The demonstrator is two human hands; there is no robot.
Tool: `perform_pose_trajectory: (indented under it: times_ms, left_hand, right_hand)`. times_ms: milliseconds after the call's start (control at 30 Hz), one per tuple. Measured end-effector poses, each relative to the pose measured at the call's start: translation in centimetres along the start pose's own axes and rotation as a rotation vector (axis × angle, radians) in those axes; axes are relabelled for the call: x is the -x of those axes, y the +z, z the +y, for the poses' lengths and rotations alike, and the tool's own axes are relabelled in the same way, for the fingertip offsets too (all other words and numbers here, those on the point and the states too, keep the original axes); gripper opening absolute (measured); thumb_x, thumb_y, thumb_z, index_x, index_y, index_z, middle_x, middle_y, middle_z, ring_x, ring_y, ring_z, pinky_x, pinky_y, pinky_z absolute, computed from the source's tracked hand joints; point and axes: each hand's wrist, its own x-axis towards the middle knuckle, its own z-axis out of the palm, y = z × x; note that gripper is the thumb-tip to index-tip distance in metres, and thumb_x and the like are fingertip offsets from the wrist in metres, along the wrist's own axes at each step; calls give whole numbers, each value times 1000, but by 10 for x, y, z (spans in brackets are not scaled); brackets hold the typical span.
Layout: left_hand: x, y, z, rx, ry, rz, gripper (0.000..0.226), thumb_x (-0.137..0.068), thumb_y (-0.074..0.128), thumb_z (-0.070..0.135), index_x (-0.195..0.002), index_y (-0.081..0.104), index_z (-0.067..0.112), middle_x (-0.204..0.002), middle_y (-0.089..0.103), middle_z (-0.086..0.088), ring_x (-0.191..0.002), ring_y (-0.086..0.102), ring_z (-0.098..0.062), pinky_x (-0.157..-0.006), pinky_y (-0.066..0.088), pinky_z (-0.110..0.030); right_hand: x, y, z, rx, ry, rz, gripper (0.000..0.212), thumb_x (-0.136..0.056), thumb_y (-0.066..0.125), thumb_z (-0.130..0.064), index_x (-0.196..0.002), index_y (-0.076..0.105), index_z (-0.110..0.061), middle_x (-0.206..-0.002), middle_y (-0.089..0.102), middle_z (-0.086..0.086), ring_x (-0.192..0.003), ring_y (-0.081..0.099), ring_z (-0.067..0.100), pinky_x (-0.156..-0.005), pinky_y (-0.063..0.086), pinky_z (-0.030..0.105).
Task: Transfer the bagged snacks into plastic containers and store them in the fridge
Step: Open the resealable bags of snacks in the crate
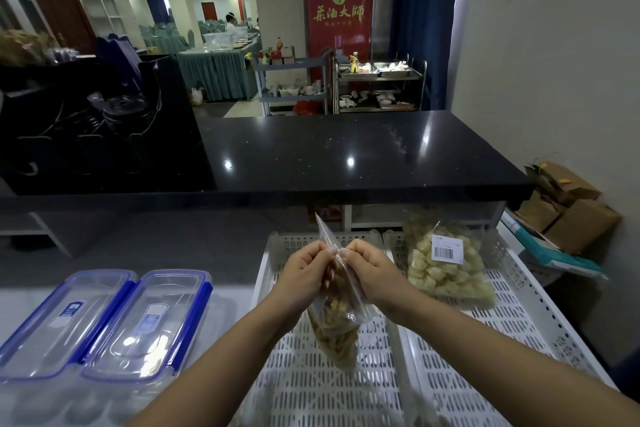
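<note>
My left hand [306, 265] and my right hand [369, 265] both pinch the top of a clear bag of brown stick snacks [337, 322], which hangs upright above the left white perforated tray [287, 374]. A second clear bag of pale yellow cube snacks [446, 270], with a barcode label, lies in the right perforated tray [519, 322]. Two clear plastic containers with blue clip lids, one [65, 319] and the other [149, 322] beside it, sit closed on the white surface to the left.
A black stone counter [346, 152] runs across just beyond the trays. Cardboard boxes [568, 208] and a teal-edged flat pack [554, 253] are stacked at the right by the wall. Black equipment [86, 121] stands at the left rear.
</note>
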Motion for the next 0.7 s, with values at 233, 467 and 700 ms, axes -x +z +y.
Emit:
perform_pose_trajectory:
  times_ms: [233,467,700]
  left_hand:
    - [1,4,6,-95,26,8,27,-101,46,23,-82,59,10,-65,54,5,-59,52,-3,-56,44,-15]
    - [-2,22,4,-257,33,223,32,-99,37,23,-75,54,11,-73,54,-7,-69,51,-22,-65,45,-37]
    - [3,32,7,-335,72,257,36,-102,35,34,-84,62,19,-80,64,-3,-77,62,-19,-72,53,-39]
  right_hand:
    - [-3,-6,-10,238,-91,-24,26,-102,44,-25,-79,51,-17,-70,48,-2,-64,45,9,-59,39,23]
    - [-6,-3,-8,309,-121,-60,30,-105,37,-26,-78,48,-21,-72,47,-3,-66,43,10,-63,37,26]
    - [-10,1,-7,201,-15,0,27,-104,38,-31,-89,54,-14,-83,55,3,-76,52,14,-67,43,27]
